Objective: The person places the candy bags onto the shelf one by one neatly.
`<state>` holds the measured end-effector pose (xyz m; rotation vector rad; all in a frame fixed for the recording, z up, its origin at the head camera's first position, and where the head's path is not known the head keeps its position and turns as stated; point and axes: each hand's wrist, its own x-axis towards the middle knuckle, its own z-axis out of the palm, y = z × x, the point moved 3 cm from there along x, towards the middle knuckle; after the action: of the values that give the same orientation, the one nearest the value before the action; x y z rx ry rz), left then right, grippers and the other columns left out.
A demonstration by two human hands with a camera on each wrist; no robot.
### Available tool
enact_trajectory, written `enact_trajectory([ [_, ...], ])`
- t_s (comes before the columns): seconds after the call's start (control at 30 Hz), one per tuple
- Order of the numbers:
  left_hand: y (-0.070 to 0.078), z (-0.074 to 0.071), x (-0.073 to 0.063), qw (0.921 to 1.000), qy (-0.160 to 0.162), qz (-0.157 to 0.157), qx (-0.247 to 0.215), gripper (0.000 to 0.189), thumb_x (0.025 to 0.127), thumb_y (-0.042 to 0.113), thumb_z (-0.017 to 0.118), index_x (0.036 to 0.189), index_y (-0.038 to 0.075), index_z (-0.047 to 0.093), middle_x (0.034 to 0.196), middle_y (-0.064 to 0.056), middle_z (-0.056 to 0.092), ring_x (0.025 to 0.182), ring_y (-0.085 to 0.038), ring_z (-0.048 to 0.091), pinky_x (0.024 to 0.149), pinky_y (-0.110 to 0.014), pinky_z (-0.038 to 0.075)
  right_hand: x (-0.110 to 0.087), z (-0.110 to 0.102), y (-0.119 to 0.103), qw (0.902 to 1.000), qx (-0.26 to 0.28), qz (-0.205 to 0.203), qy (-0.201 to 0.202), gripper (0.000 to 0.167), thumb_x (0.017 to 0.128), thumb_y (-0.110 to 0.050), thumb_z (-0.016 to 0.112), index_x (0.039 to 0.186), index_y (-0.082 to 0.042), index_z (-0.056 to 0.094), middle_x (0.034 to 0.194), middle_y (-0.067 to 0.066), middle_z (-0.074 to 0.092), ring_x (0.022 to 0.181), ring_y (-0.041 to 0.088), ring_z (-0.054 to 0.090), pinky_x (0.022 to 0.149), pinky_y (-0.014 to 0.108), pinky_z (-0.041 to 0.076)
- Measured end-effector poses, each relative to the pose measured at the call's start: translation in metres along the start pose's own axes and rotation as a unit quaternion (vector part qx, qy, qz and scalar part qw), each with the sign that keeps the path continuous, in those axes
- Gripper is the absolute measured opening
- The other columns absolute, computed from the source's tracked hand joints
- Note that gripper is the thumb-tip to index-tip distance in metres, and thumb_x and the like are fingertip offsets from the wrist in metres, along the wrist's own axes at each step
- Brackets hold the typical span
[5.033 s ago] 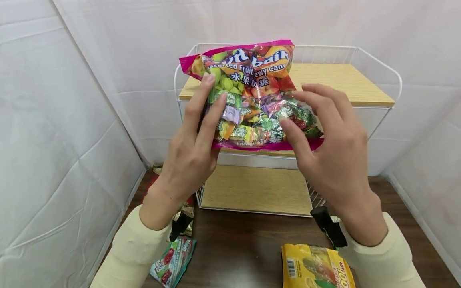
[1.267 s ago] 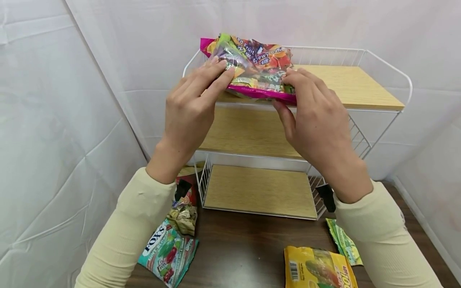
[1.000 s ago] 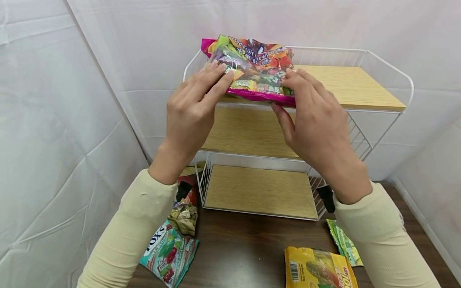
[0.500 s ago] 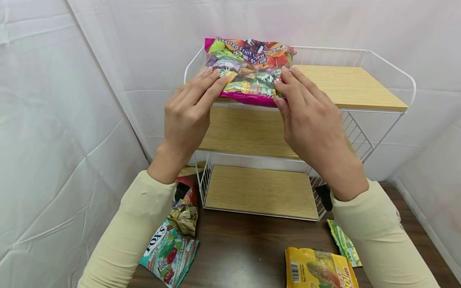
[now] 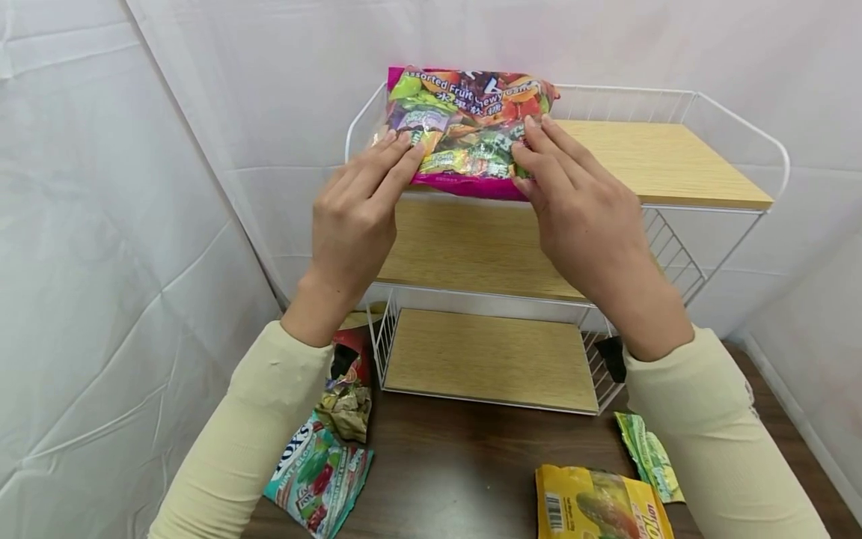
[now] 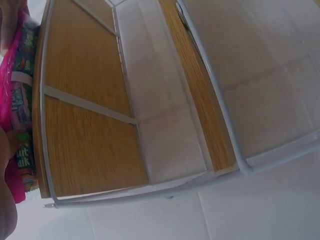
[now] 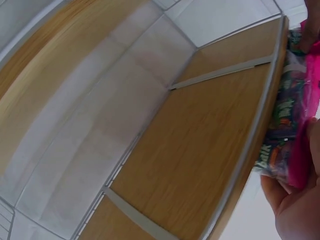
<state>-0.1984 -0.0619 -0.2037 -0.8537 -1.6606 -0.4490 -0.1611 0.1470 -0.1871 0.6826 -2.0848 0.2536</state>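
A pink-edged bag of assorted fruit chewy candy (image 5: 465,138) lies face up on the left part of the rack's top wooden shelf (image 5: 646,161). My left hand (image 5: 357,206) rests straight fingers on the bag's front left corner. Extended fingers of my right hand (image 5: 592,213) press on its right side, the thumb near the front edge. In the left wrist view, wrapped candies (image 6: 22,102) show through the bag beside the shelf edge. The right wrist view shows the bag (image 7: 287,110) against the shelf edge, with part of the right hand (image 7: 300,205) touching it.
Lower wooden shelves (image 5: 471,251) sit beneath in the white wire frame. On the dark table lie a teal Fox's candy bag (image 5: 319,475), a red and gold bag (image 5: 346,404), a yellow bag (image 5: 599,501) and a green packet (image 5: 649,457). White curtains surround the rack.
The candy bag, earlier held up before the rack, now lies flatter on the top shelf. Over the last second it shifted slightly right, and the right thumb came up from under its front edge.
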Motion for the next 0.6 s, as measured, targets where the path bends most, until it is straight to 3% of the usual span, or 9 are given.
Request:
enact_trajectory([
  [0.27,0.008,0.005,0.0,0.9984,-0.01,0.009,0.055,0.029,0.1,0.003,0.045,0.12,0.002,0.067,0.118,-0.015,0.065,0.111,-0.029,0.061,0.097,-0.035,0.045,0.0,0.0,0.009,0.9989,0.031,0.008,0.035,0.027,0.095,-0.013,0.058,0.119,-0.002,0.067,0.132,0.009,0.056,0.128,0.021,0.047,0.102,0.036,0.039],
  [0.6,0.01,0.008,0.0,0.9985,-0.013,-0.016,0.051,0.031,0.101,0.002,0.042,0.119,0.002,0.067,0.117,-0.016,0.065,0.111,-0.029,0.06,0.099,-0.035,0.043,0.004,0.002,0.016,0.9979,0.06,0.006,0.022,0.028,0.095,-0.009,0.056,0.12,-0.002,0.066,0.132,0.01,0.056,0.128,0.023,0.046,0.106,0.034,0.034],
])
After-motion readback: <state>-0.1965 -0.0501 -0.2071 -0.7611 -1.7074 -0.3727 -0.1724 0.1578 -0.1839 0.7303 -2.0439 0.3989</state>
